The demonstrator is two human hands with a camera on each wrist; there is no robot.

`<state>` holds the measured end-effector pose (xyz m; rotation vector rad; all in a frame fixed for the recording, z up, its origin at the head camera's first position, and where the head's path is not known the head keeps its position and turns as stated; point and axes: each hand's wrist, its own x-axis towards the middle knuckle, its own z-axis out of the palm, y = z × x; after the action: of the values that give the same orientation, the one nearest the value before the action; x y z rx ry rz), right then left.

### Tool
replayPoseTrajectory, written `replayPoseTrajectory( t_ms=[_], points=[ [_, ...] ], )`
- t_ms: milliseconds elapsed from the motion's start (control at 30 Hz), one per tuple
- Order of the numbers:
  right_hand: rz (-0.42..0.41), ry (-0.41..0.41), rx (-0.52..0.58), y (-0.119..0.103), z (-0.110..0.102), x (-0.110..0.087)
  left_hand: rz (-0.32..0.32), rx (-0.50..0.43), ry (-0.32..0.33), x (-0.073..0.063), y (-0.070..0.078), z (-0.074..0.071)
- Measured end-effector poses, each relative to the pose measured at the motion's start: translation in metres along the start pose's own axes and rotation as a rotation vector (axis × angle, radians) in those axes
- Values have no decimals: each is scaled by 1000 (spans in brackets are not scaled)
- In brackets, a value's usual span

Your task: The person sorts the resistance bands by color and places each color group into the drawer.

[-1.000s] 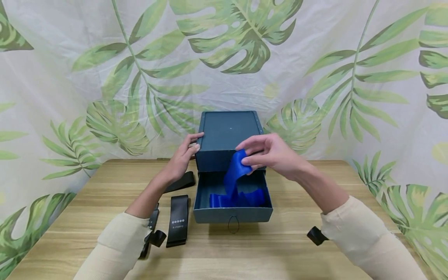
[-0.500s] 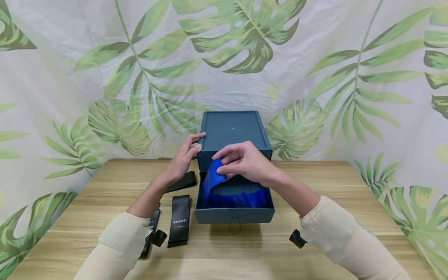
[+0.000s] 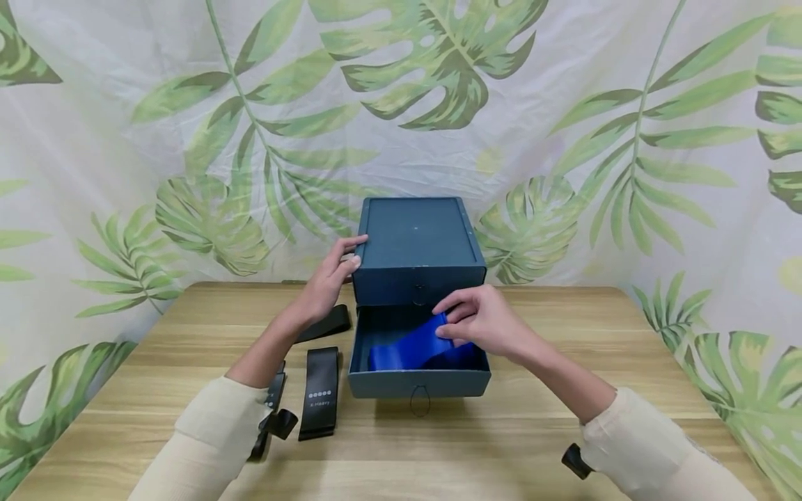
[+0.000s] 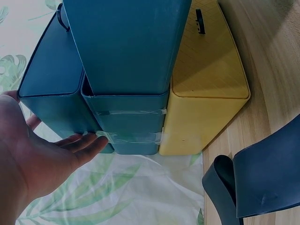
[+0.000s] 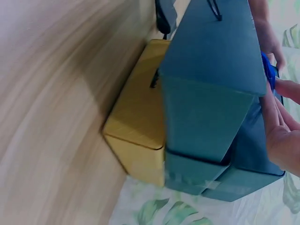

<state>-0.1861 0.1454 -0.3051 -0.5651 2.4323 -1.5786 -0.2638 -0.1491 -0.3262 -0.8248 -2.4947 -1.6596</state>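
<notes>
A dark teal drawer box point(image 3: 413, 236) stands on the table, its middle drawer point(image 3: 418, 385) pulled out. Inside that drawer lies a wide blue resistance band point(image 3: 407, 349), partly folded. My right hand point(image 3: 489, 321) pinches the band's right end between thumb and fingers, just above the drawer's right side. Against the box's upper left side rests my left hand point(image 3: 328, 282), thumb near the front corner and fingers toward the top edge. In the left wrist view the fingers of the left hand point(image 4: 51, 150) touch the box wall and look relaxed. The right wrist view shows only a sliver of blue band point(image 5: 268, 70).
Left of the drawer lie several black resistance bands: a flat one marked X-Heavy point(image 3: 319, 393), a looped one behind it point(image 3: 328, 325), and more partly under the left forearm. A yellow drawer point(image 4: 208, 70) sits beneath the open one. A leaf-print cloth point(image 3: 401, 104) hangs behind the table.
Holding the blue band, my right hand went left across the drawer, then back right and lower. The band now lies flatter along the drawer. My left hand has stayed on the box.
</notes>
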Motion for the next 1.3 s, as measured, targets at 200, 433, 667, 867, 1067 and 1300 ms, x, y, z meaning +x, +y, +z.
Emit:
replayPoseTrajectory(
  t_ms=[200,433,667,867,1067,1300],
  points=[
    [48,-14,-62,10,-6,-2,-5,-7,7,0,1,0],
    [-21,-1,-366,11,-9,-4,-5,-8,9,0,1,1],
    [-193,28,-501,0,-1,-20,-7,-7,11,0,1,1],
    [-404,-2,-460,1,21,-43,-3,-12,11,1,1,1],
    [-520,13,-448,8,39,-57,-8,-8,12,1,1,1],
    [-283,-212,-347,33,61,-59,-9,-2,12,0,1,1]
  ],
)
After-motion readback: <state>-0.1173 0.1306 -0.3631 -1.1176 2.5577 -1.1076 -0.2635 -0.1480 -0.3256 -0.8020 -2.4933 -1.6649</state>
